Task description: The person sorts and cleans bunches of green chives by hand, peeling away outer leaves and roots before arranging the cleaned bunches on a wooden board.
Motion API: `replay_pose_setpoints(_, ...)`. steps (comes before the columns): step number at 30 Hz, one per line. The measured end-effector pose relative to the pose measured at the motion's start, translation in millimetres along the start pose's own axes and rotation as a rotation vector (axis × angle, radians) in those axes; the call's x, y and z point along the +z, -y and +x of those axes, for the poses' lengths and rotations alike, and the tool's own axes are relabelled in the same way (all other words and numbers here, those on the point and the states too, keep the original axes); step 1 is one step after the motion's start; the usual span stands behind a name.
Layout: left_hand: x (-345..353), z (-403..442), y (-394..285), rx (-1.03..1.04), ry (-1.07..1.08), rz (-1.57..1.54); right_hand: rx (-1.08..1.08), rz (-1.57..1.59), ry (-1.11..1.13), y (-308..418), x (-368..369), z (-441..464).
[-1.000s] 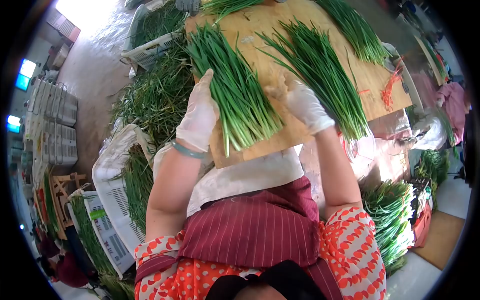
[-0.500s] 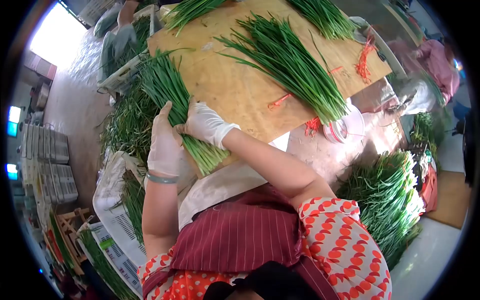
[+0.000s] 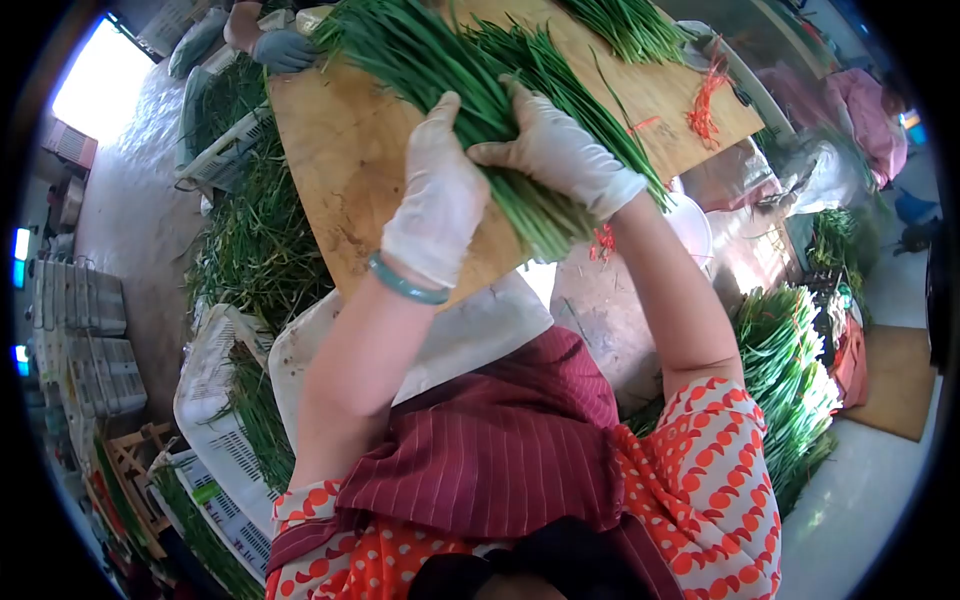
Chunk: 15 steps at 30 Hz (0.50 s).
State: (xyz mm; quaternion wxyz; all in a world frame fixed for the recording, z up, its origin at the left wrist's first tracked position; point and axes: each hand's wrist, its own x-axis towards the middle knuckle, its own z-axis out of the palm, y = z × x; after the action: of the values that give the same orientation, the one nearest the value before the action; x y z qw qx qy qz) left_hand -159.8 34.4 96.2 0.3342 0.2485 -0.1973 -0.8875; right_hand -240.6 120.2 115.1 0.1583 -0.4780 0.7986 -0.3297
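Observation:
A bunch of long green stalks (image 3: pixel 470 110) lies slantwise between my gloved hands, its pale ends toward the board's near edge. My left hand (image 3: pixel 440 190) is wrapped round its left side, thumb up. My right hand (image 3: pixel 560 150) grips the same bunch from the right. Beneath is a wooden board (image 3: pixel 330 150). Just to the right, partly covered by the held bunch and my right hand, a second green bunch (image 3: pixel 570 90) rests on the board. Farther back lies another bunch (image 3: pixel 630 25).
Red ties (image 3: pixel 707 105) lie on the board's right side. Loose greens (image 3: pixel 250 240) are heaped on the left beside white crates (image 3: pixel 225 150). A co-worker's gloved hand (image 3: pixel 284 50) is at the back left. Stacked greens (image 3: pixel 785 370) stand at the right, near a white bucket (image 3: pixel 688 228).
From the board's left edge, the held bunch has moved right, up against the second bunch. Both my hands moved with it. The co-worker's gloved hand has come to the board's back left corner.

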Motion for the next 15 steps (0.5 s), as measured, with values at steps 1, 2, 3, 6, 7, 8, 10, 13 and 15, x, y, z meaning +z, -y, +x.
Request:
replay_pose_setpoints(1, 0.7, 5.4, 13.6, 0.006, -0.019, -0.001, -0.040, -0.002, -0.017, -18.1, -0.5, 0.9)
replay_pose_setpoints(2, 1.5, 9.7, 24.1, -0.028, -0.023, -0.006, -0.018, -0.005, 0.037, -22.4, -9.6, -2.5)
replay_pose_setpoints(3, 1.4, 13.3, 33.7, -0.061, -0.028, -0.009, 0.004, -0.006, 0.090, -25.3, -17.8, -5.6)
replay_pose_setpoints(6, 8.1, 12.7, 54.2, -0.070, -0.086, 0.070, 0.118, -0.070, 0.124, -39.6, -24.3, -12.0)
replay_pose_setpoints(7, 10.4, 13.7, 54.7, -0.073, -0.086, 0.072, 0.121, -0.069, 0.123, -44.8, -22.4, -12.8)
replay_pose_setpoints(8, 14.3, 16.6, 54.3, -0.148, -0.148, 0.116, 0.127, -0.146, 0.092, -53.7, -18.0, -12.9)
replay_pose_setpoints(10, 11.1, 30.0, 58.9, -0.232, -0.189, 0.102, 0.072, -0.276, 0.025, -67.7, -8.3, -14.0)
replay_pose_setpoints(13, 1.9, 40.4, 65.4, -0.239, -0.203, 0.056, 0.042, -0.485, 0.110, -54.9, -9.3, -19.2)
replay_pose_setpoints(15, -7.0, 46.2, 67.2, -0.251, -0.229, 0.019, 0.091, -0.610, 0.070, -47.6, 3.8, -18.6)
